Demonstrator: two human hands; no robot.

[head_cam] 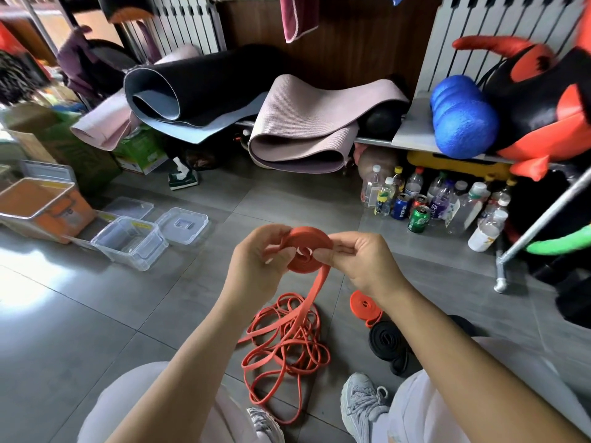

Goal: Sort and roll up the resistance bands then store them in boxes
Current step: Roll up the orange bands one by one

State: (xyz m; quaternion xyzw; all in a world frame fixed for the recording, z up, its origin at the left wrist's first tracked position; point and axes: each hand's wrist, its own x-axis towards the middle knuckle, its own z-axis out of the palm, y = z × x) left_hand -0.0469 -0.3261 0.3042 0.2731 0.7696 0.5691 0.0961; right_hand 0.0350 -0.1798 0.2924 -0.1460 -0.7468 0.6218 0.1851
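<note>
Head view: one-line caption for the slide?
Left hand and right hand wind an orange resistance band into a coil above a loose orange tangle on the floor, clear box open nearby.

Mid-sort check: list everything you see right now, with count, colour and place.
half-rolled band: one, orange, held up between both hands, tail hanging to the floor
loose bands: tangled pile, count unclear, orange, floor between the knees
orange roll: one, floor right of the pile
black roll: at least one, floor beside the orange roll
clear box: one, open, floor left
clear lids: two, floor behind the box
orange bin: one, far left
black mat: one, rack behind
pink mats: two, same rack
foam roller: one, blue, shelf right
bottles and cans: many, mixed, floor under the shelf
left hand: pinches the half-rolled band
right hand: pinches the half-rolled band
</note>
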